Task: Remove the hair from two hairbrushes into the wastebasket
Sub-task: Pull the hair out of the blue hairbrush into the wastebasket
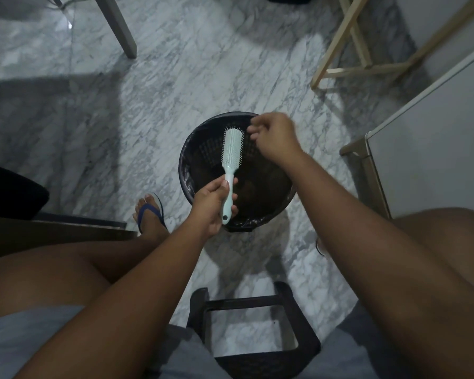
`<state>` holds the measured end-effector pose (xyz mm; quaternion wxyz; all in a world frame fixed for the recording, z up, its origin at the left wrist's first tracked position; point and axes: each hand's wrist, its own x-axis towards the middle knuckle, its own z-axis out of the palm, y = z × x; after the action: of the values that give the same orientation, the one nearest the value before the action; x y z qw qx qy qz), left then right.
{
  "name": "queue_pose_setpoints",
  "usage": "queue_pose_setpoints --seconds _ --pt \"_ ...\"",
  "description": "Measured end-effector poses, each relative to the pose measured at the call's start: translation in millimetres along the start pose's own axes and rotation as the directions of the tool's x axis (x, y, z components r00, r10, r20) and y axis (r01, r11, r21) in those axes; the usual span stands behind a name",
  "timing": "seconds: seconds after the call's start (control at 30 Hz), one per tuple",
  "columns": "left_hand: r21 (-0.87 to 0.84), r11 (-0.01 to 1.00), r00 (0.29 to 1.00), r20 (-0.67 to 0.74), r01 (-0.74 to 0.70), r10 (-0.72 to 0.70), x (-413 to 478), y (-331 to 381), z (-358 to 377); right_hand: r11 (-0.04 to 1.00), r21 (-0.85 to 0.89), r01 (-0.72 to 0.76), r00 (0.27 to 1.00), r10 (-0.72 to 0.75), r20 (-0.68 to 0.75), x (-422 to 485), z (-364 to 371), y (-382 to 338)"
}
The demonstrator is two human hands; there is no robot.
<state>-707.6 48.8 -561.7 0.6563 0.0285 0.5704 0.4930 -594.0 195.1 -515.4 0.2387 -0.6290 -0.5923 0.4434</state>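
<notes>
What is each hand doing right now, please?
Left hand: grips the mint hairbrush by its handle.
Right hand: pinches, it seems, thin hair strands over the wastebasket.

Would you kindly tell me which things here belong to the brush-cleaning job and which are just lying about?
Job: hairbrush, gripped by the left hand; hair, seemingly pinched by the right hand; wastebasket beneath both.
Lying about: stool, wooden frame, table leg.
</notes>
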Motion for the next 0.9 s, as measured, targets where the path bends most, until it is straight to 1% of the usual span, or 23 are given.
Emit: queue_pose_setpoints --seconds 0.07,0.1,0.13,0.27,0.37,0.47,0.57,0.6,0.63,0.67,0.73,0.77,0.83,0.9 --pt "0.025 1.0 1.0 0.007 -0.008 0.008 -1.9 2.2 7.0 0.964 -0.243 0.107 0.986 -0.071 0.152 -14.2 11.7 0.5" --pt "0.054 0.998 1.0 0.007 -0.016 0.016 -2.6 3.2 9.3 0.933 -0.325 0.155 0.976 -0.093 0.198 -18.6 16.7 1.8" --pt "0.083 0.996 1.0 0.008 -0.025 0.025 -2.9 3.4 10.1 0.918 -0.358 0.169 0.974 -0.1 0.204 -20.7 19.2 1.2" --pt "0.138 0.987 0.997 0.033 -0.08 0.076 -5.5 1.6 5.2 0.924 -0.362 0.121 0.992 -0.119 0.027 -7.6 14.0 -12.6" --pt "0.204 0.971 0.991 0.066 -0.126 0.115 -7.3 1.1 1.6 0.902 -0.42 0.097 0.99 -0.13 -0.051 3.2 10.9 -20.9" --pt "0.207 0.969 0.989 0.087 -0.139 0.123 -8.8 2.6 1.8 0.912 -0.403 0.081 0.987 -0.129 -0.093 8.2 5.8 -21.7" --pt "0.138 0.986 0.993 0.087 -0.097 0.085 -9.2 3.1 1.6 0.95 -0.307 0.055 0.992 -0.087 -0.093 10.6 0.1 -18.2" --pt "0.098 0.992 0.994 0.091 -0.075 0.066 -9.1 2.5 1.3 0.97 -0.241 0.038 0.992 -0.065 -0.104 12.2 -0.3 -15.2" --pt "0.054 0.997 0.994 0.098 -0.052 0.047 -9.0 1.7 0.8 0.992 -0.126 0.006 0.993 -0.02 -0.112 13.0 -0.2 -11.6" --pt "0.013 0.999 0.994 0.103 -0.033 0.032 -8.8 1.1 0.0 0.999 0.034 -0.041 0.994 0.044 -0.097 12.8 1.4 -7.0" --pt "-0.037 0.999 0.994 0.109 -0.011 0.015 -7.3 1.2 -1.7 0.931 0.325 -0.165 0.985 0.169 0.017 4.8 5.9 2.1" --pt "-0.043 0.999 0.994 0.11 -0.008 0.013 -6.6 1.6 -2.4 0.892 0.392 -0.225 0.974 0.212 0.076 -1.9 7.1 4.9" --pt "-0.024 1.0 0.994 0.112 -0.013 0.015 -5.3 2.2 -4.0 0.831 0.473 -0.294 0.956 0.264 0.13 -10.7 8.5 7.4" --pt "0.019 1.0 0.994 0.111 -0.02 0.017 -5.5 2.1 -5.4 0.814 0.501 -0.294 0.956 0.26 0.14 -9.1 10.4 6.7"
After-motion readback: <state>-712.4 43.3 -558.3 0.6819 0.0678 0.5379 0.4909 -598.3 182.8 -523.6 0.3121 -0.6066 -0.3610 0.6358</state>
